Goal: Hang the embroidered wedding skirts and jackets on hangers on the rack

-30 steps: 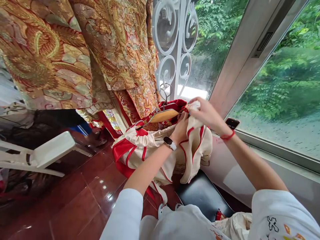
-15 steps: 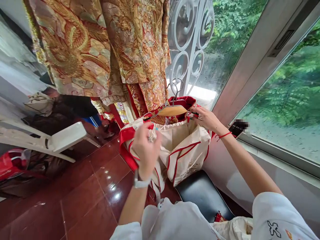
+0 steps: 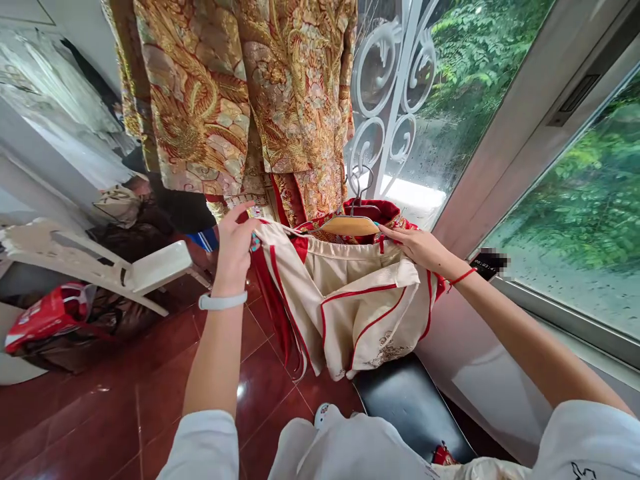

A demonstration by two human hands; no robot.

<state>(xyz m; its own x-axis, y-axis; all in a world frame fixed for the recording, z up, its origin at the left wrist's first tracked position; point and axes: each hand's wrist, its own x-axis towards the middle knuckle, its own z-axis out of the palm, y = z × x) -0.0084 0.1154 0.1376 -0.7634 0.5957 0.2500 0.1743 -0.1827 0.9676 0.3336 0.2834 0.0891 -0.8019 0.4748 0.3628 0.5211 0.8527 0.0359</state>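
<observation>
A cream skirt with red trim spreads between my hands, its gathered waist upward and dark embroidery near the hem. My left hand pinches the skirt's upper left edge and holds it out to the left. At the right end of the waist, my right hand grips the cloth beside a wooden hanger. The hanger stands upright behind the waistband, with its metal hook at the top. Behind it sits a red embroidered garment, partly hidden. Long red strips hang below my left hand.
Gold embroidered garments hang beyond the skirt. A black seat lies below it. On the window sill at right rests a phone. A white chair and a red bag are at left.
My left hand has moved left from the middle of the waistband, drawing the skirt's upper left edge outward. My right hand stays at the right end. The view has shifted slightly left.
</observation>
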